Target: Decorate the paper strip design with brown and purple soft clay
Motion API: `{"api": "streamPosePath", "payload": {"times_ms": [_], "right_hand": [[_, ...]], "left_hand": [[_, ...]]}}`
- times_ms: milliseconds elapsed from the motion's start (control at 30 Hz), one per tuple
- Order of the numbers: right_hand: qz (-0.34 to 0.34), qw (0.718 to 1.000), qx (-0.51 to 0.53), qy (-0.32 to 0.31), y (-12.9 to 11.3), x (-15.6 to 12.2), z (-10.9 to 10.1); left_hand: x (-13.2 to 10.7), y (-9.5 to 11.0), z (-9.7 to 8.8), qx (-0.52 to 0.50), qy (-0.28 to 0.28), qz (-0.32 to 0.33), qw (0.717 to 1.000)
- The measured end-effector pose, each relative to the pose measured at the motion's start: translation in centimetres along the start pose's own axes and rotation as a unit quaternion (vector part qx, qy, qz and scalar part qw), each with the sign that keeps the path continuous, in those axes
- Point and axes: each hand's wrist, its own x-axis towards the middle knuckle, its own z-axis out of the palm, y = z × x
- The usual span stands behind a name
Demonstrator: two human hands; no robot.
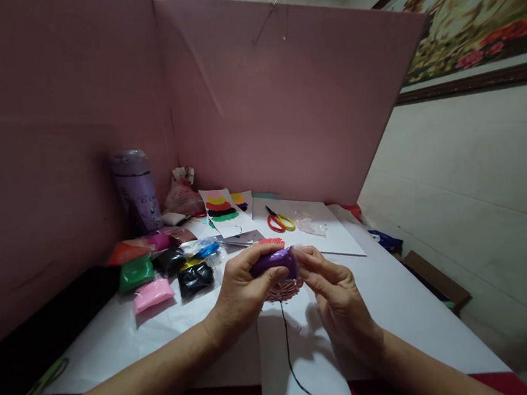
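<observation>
My left hand (246,285) is closed round a purple packet of modelling clay (275,263), thumb in front and fingers behind. My right hand (333,283) pinches the clear plastic end of that same packet at its right side. Below the packet, partly hidden by it, lies a sheet of white paper (276,368) bearing a round reddish-brown textured shape (283,291). From that shape a thin black line (290,349) curves down toward the near edge of the paper.
Left of my hands lie several clay packets, including green (136,273), pink (153,295) and black (195,279). Behind are scissors (280,222), a card with coloured bands (222,213) and a clear bag (311,224). A purple bottle (137,193) stands by pink panels (283,109).
</observation>
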Motion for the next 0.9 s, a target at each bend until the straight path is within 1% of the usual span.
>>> {"api": "streamPosePath", "payload": {"times_ms": [67,133,333,433,567,633,733,900], "right_hand": [[0.015,1.0,0.018,0.002,0.1,0.0,0.1],[0.032,0.999,0.035,0.004,0.1,0.1,0.2],[0.065,0.996,0.066,-0.007,-0.1,0.2,0.6],[0.061,0.996,0.059,-0.021,-0.1,0.1,0.5],[0.024,0.999,0.025,-0.042,0.1,0.1,0.1],[0.01,0.998,0.011,-0.056,0.1,0.2,-0.1],[-0.006,0.998,-0.007,-0.069,0.0,0.2,-0.4],[-0.031,0.995,-0.05,-0.085,-0.4,0.6,-0.7]], "left_hand": [[-0.1,0.0,0.1,-0.032,0.007,-0.039,0.999],[-0.1,0.1,0.2,-0.052,0.016,-0.064,0.996],[-0.2,0.8,0.6,-0.117,0.028,-0.099,0.988],[-0.2,1.2,0.7,-0.146,0.021,-0.112,0.983],[-0.2,1.4,0.6,-0.161,0.005,-0.11,0.981],[-0.2,1.4,0.5,-0.156,0.007,-0.105,0.982],[-0.2,1.2,0.4,-0.133,0.012,-0.093,0.987],[-0.3,0.8,0.2,-0.07,-0.007,-0.053,0.996]]}}
